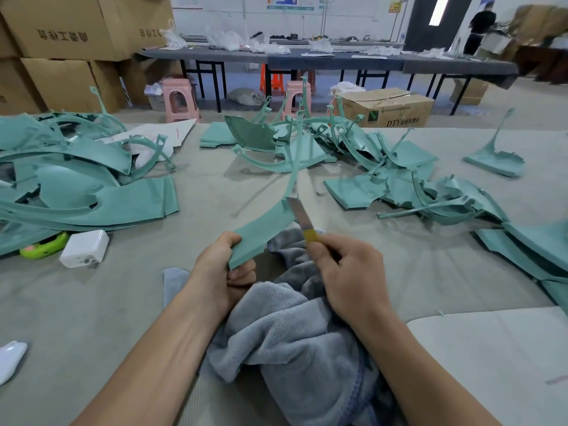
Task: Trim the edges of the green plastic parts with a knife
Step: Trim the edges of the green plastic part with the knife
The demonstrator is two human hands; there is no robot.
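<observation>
The left hand [229, 265] gripped a curved green plastic part [264, 232]; the right hand [344, 272] held a knife [302, 218], blade against its edge, above a grey towel [295, 327].

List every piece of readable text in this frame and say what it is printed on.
"DTY": on the side of the cardboard box beyond the table; the characters after it are too blurred to read.
Stacked cardboard boxes, upper left: dark print appears upside down, not readable.
Wall posters: too small to read.
</observation>
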